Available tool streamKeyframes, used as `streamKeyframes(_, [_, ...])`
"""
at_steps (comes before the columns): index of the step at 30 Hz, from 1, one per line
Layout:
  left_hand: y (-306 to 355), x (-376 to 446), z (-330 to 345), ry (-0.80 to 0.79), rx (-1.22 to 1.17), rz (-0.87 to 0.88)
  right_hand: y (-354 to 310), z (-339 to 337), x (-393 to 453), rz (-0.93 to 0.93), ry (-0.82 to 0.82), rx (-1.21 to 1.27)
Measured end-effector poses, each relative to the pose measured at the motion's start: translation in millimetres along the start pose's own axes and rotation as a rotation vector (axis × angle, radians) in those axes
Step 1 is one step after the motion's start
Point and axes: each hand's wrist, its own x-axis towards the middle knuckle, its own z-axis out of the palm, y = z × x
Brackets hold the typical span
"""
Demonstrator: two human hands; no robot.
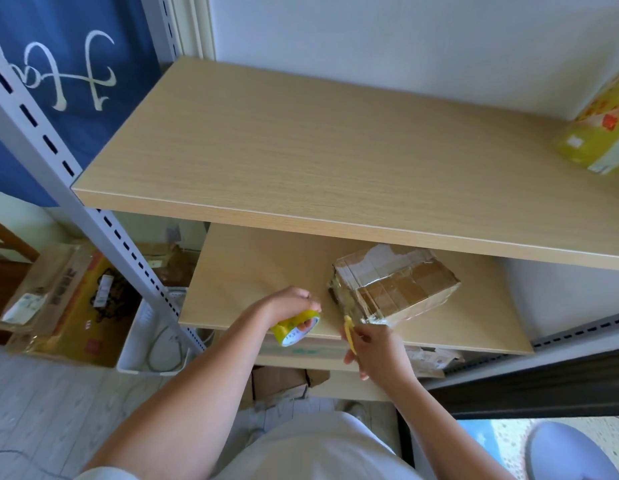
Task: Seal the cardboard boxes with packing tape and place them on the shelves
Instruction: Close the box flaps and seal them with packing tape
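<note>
On the middle shelf (pixel 252 271), my left hand (pixel 290 303) grips the tape roll (pixel 296 328), right hand (pixel 374 344) fingers pinching a yellow cutter (pixel 349 332) beside the box (pixel 394 282); a slip could gash cardboard.

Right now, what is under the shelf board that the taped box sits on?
Below that shelf board another board holds a flat carton and crumpled packaging; torn cardboard lies lower. The rest is covered.

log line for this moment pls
left hand: grips tape | right hand: grips cutter by box | box: on middle shelf
</note>
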Motion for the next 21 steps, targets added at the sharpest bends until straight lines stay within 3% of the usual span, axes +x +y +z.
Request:
streamKeyframes(3, [-1, -4, 3, 0.018, -0.068, 0.008, 10, -4, 0, 0.111, 0.071, -0.001])
streamKeyframes(8, [0, -12, 5, 0.046, -0.101, 0.019, 0, -4, -4, 0.078, -0.03, 0.055])
streamKeyframes(21, [2, -28, 15, 0.089, -0.172, 0.039, 20, -24, 10, 0.13, -0.051, -0.251])
